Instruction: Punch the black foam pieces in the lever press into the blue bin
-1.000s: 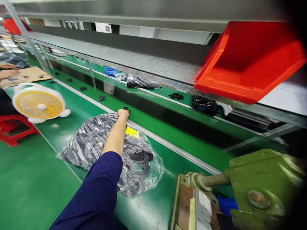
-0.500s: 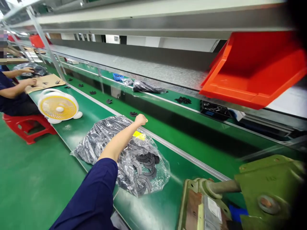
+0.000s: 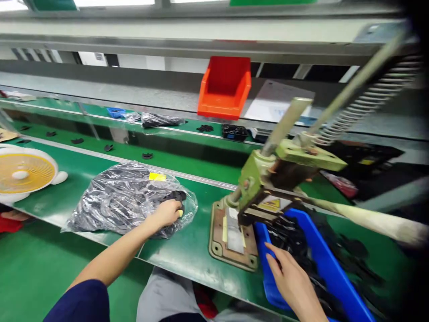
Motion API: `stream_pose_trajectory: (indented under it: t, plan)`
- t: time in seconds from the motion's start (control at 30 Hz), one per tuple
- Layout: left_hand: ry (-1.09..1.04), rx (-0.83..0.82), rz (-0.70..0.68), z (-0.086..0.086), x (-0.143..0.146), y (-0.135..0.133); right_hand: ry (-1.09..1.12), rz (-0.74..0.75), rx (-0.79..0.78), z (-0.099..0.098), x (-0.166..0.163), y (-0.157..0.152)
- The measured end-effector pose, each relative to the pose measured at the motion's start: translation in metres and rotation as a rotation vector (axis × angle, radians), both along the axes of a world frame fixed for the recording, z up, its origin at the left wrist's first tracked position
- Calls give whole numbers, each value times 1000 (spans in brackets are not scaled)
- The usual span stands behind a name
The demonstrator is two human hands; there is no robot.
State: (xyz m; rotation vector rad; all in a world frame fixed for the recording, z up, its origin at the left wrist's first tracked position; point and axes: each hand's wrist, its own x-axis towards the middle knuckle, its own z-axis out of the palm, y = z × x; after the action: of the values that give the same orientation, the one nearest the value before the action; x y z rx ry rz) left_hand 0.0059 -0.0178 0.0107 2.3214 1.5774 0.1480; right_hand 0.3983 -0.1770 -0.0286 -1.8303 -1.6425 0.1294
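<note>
My left hand lies at the mouth of a clear plastic bag stuffed with black ring-shaped parts. Its fingers are curled into the opening, and what they hold is hidden. My right hand rests with its fingers stretched out on the near wall of a blue bin holding black parts. Between the two hands stands a green lever press on a brown base plate.
Single black parts lie spaced along the green conveyor belt behind the bag. A yellow fan stands at the left. An orange bin sits on the far shelf. The press's long handle sticks out to the right.
My left hand has drawn back from the conveyor, leaving a black part there, and come to the bag's mouth. The view has swung right, bringing in the press, blue bin and right hand.
</note>
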Motion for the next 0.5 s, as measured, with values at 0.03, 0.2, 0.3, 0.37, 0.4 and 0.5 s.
stream_pose_trajectory:
  t: [0.03, 0.2, 0.3, 0.37, 0.4, 0.5]
  plan:
    - [78, 16, 47, -5, -3, -3, 30, 3, 11, 6, -2, 0]
    - [347, 128, 136, -21, -24, 1, 121, -145, 130, 35, 5, -33]
    - [388, 199, 69, -28, -32, 4, 273, -418, 184, 18, 9, -88]
    - [403, 257, 47, -37, -35, 4, 417, -603, 169, -10, -2, -131]
    - [412, 296, 55, -43, -35, 5, 449, -659, 143, -27, -12, -151]
    - [400, 405, 28, -59, -36, 12, 539, -772, 72, -74, -51, -195]
